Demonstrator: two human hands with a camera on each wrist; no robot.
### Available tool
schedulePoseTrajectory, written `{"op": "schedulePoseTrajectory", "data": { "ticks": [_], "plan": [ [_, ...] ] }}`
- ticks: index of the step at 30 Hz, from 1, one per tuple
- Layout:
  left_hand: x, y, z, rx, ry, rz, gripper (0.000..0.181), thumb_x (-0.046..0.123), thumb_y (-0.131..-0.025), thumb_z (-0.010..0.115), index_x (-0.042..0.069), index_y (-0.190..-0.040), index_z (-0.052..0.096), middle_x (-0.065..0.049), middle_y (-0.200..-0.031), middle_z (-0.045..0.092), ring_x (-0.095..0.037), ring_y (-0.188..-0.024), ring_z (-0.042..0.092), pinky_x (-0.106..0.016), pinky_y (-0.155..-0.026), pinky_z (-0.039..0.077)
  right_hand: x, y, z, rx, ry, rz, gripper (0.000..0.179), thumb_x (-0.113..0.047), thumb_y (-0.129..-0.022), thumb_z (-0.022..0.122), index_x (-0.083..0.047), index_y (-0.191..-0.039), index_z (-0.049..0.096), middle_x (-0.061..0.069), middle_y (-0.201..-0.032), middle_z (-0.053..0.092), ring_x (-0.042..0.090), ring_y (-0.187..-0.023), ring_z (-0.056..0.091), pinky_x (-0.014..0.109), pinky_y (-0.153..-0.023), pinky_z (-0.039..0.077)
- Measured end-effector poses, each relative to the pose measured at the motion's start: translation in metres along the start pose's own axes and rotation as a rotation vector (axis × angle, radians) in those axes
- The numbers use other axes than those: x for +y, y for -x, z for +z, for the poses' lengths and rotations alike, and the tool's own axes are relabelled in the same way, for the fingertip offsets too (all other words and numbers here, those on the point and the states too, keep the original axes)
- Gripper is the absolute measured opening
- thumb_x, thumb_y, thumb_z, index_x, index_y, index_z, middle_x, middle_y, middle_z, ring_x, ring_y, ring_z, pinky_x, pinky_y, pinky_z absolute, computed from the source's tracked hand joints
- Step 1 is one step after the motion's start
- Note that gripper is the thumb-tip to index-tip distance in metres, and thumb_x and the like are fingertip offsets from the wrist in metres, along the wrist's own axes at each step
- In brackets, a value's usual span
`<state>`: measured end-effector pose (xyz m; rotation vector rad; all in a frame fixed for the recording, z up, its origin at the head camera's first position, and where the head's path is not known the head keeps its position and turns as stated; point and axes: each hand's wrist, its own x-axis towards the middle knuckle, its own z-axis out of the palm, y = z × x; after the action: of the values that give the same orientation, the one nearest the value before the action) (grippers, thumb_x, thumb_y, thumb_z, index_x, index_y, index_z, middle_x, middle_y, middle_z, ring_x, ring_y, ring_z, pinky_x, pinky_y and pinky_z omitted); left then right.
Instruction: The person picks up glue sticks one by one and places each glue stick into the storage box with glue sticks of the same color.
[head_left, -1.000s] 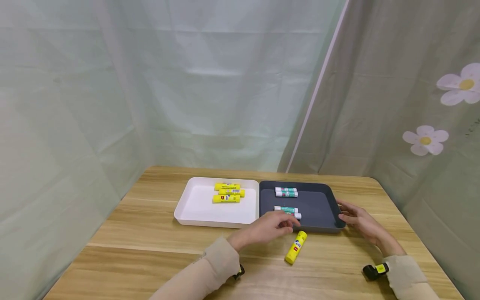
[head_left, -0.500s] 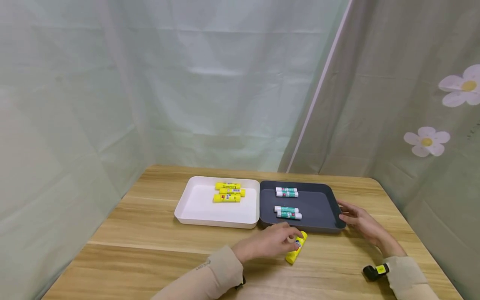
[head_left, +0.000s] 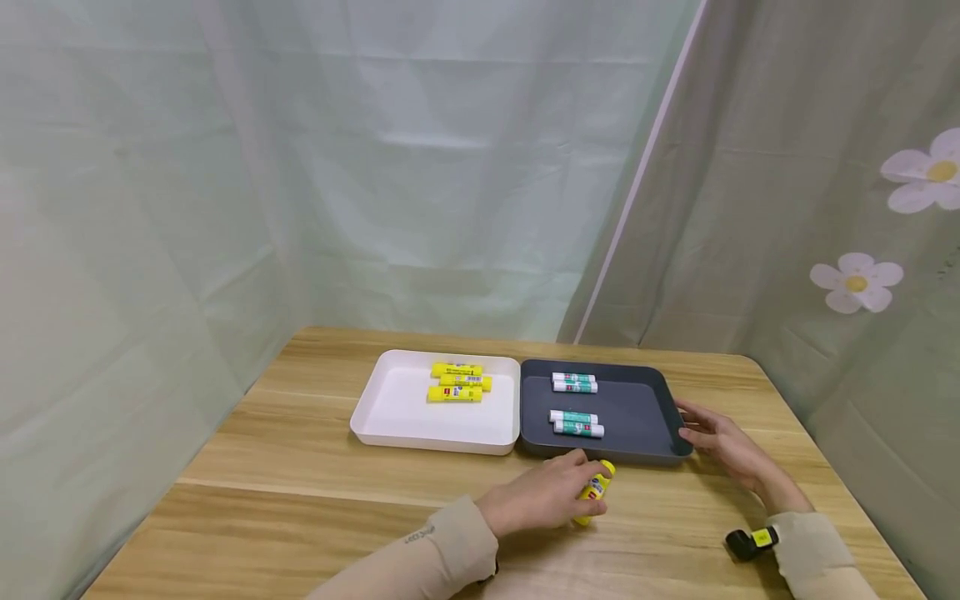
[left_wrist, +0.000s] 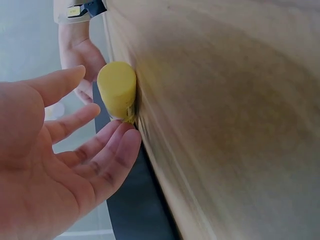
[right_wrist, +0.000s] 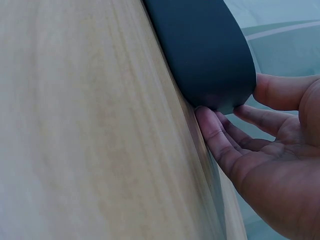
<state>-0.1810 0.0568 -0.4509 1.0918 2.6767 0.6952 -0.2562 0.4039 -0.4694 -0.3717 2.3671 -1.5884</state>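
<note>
On the table, just in front of the dark grey tray [head_left: 637, 417], lies a yellow glue stick [head_left: 595, 492]. My left hand [head_left: 538, 497] reaches over it, thumb and fingers on either side. In the left wrist view, fingertips reach the stick [left_wrist: 117, 87] while the thumb [left_wrist: 70, 82] stands apart from it. My right hand [head_left: 731, 446] rests against the tray's right end; in the right wrist view its fingertips and thumb [right_wrist: 280, 91] touch the tray's outer wall [right_wrist: 210, 55]. Green-and-white glue sticks [head_left: 577, 429] lie in pairs inside that tray.
A white tray [head_left: 405, 425] stands directly left of the grey one and holds 3 yellow glue sticks [head_left: 455, 394]. Both stand on a wooden table [head_left: 300, 467]. Pale curtains [head_left: 450, 183] hang behind and beside it.
My left hand has moved down and slightly right, from above the grey tray's front edge to around the loose yellow glue stick. The right hand stays at the tray's end.
</note>
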Motion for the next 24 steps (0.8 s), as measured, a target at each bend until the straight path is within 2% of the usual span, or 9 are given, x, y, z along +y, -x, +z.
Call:
{"op": "schedulePoseTrajectory", "data": {
  "ticks": [9, 17, 19, 24],
  "plan": [
    [-0.0002, -0.0023, 0.0038, -0.024, -0.027, -0.027, 0.051, 0.036, -0.096, 0.077, 0.023, -0.143, 0.060, 0.007, -0.105, 0.052, -0.003, -0.084, 0.048, -0.018, -0.076, 0.045, -0.0005, -0.0007, 0.0001, 0.000, 0.008, 0.001, 0.071, -0.015, -0.107, 0.057, 0.005, -0.163, 0.018, 0.039, -0.152, 0.033, 0.012, -0.120, 0.051, 0.022, -0.089, 0.049],
    [-0.0002, -0.0032, 0.0033, -0.019, -0.050, -0.007, 0.048, 0.022, -0.094, 0.079, 0.024, -0.139, 0.062, 0.007, -0.108, 0.054, -0.003, -0.087, 0.049, -0.017, -0.079, 0.045, -0.0003, -0.0007, 0.0000, 0.001, -0.002, 0.006, 0.071, -0.015, -0.108, 0.057, 0.005, -0.163, 0.017, 0.040, -0.153, 0.031, 0.010, -0.120, 0.051, 0.021, -0.089, 0.049],
    [-0.0005, -0.0038, 0.0029, -0.018, -0.058, 0.001, 0.050, 0.017, -0.092, 0.079, 0.024, -0.138, 0.063, 0.006, -0.109, 0.055, -0.003, -0.088, 0.050, -0.018, -0.080, 0.046, -0.0003, -0.0007, 0.0001, 0.002, 0.002, 0.008, 0.071, -0.015, -0.108, 0.057, 0.005, -0.163, 0.017, 0.040, -0.154, 0.031, 0.015, -0.123, 0.051, 0.021, -0.089, 0.049],
    [-0.0018, -0.0042, 0.0028, -0.022, -0.061, 0.008, 0.052, 0.012, -0.090, 0.079, 0.024, -0.138, 0.063, 0.006, -0.109, 0.056, -0.003, -0.089, 0.050, -0.018, -0.081, 0.046, -0.0007, -0.0011, 0.0009, 0.005, 0.016, 0.020, 0.071, -0.016, -0.107, 0.057, 0.004, -0.163, 0.018, 0.040, -0.155, 0.030, 0.040, -0.136, 0.043, 0.020, -0.089, 0.048]
  ]
}}
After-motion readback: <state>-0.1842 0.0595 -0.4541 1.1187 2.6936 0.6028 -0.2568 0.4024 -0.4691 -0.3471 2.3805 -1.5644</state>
